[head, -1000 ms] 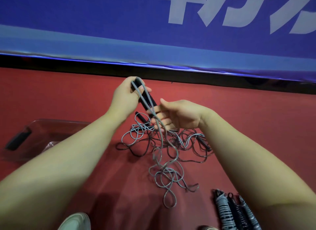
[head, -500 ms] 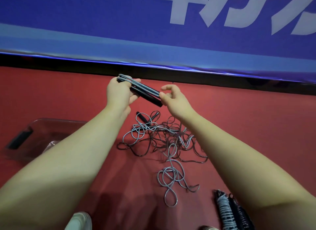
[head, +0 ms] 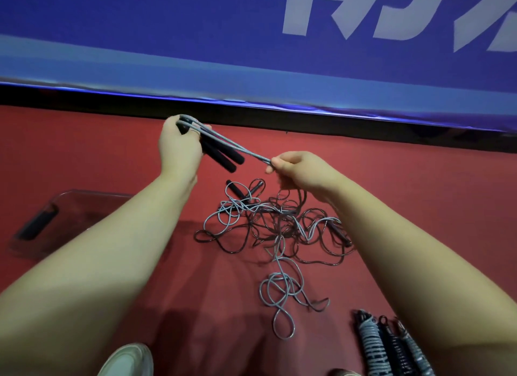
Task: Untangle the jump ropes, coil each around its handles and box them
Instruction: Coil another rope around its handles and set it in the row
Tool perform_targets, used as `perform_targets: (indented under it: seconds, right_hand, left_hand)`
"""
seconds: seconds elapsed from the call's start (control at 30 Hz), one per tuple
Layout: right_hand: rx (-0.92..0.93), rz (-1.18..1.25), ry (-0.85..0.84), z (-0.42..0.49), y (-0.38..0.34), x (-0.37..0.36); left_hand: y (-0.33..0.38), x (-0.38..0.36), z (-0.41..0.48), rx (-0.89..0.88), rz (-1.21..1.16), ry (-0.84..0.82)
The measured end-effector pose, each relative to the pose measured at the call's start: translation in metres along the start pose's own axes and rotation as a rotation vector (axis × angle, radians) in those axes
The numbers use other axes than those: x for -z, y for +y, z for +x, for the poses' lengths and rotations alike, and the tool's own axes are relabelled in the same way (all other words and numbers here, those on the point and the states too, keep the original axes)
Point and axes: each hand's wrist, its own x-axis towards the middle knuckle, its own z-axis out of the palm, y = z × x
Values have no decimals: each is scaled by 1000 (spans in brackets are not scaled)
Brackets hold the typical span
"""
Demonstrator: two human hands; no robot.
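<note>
Tension is the change: half a second ago the right hand (head: 296, 170) pinched close against the ends of the black foam handles (head: 221, 156); now it has drawn away toward 4 o'clock, pulling the doubled grey rope (head: 253, 155) straight between thumb and fingertip. The left hand (head: 179, 146) grips both handles together, with the rope looped over their top. I judge this is the lead-in to wrapping, though the grey rope trails down into the tangle of ropes (head: 274, 224) on the red floor, so it is not yet free. At 9 o'clock lies the clear plastic box (head: 84, 196); only a dark bar shows at its end, its contents unclear. Three coiled ropes (head: 391, 347) wait unboxed at 5 o'clock.
</note>
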Motion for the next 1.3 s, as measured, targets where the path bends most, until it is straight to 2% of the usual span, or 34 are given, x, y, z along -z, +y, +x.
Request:
perform_targets:
  seconds: [0.07, 0.17, 0.3, 0.37, 0.43, 0.47, 0.6, 0.67, 0.83, 0.93, 1.07, 1.2, 1.3]
  right_hand:
    - [-52, 150, -198, -6, 1, 5]
    - [-162, 282, -523, -12, -2, 8]
    - [-206, 464, -621, -10, -15, -8]
    - [-186, 574, -616, -9, -21, -21]
    - [-130, 608, -536, -6, -21, -29]
    - [-84, 553, -444, -3, -20, -30]
    - [133, 19, 82, 4, -17, -29]
    - [134, -161, 224, 5, -15, -33]
    - [139, -799, 318, 13, -9, -47]
    - [180, -1022, 249, 15, -5, -47]
    - [228, -737, 226, 14, -5, -52]
    - [152, -337, 353, 13, 2, -62]
    - [122, -310, 386, 9, 7, -60]
  left_hand:
    - [-4, 9, 2, -127, 165, -40]
    - [-5, 16, -2, -265, 284, -198]
    - [3, 11, -9, -390, 343, -310]
    - [10, 10, -9, -377, 306, -325]
    - [15, 12, -9, -314, 225, -323]
    - [16, 13, -10, -283, 189, -300]
    - [11, 8, -12, -82, 68, -178]
    - [11, 0, -16, 30, -62, -171]
    - [16, -5, -17, 139, -180, -123]
    - [15, -4, -17, 166, -194, -122]
    - [16, -3, -15, 252, -308, -86]
    - [14, -3, -18, 205, -312, -127]
    - [6, -5, -24, 170, -306, -202]
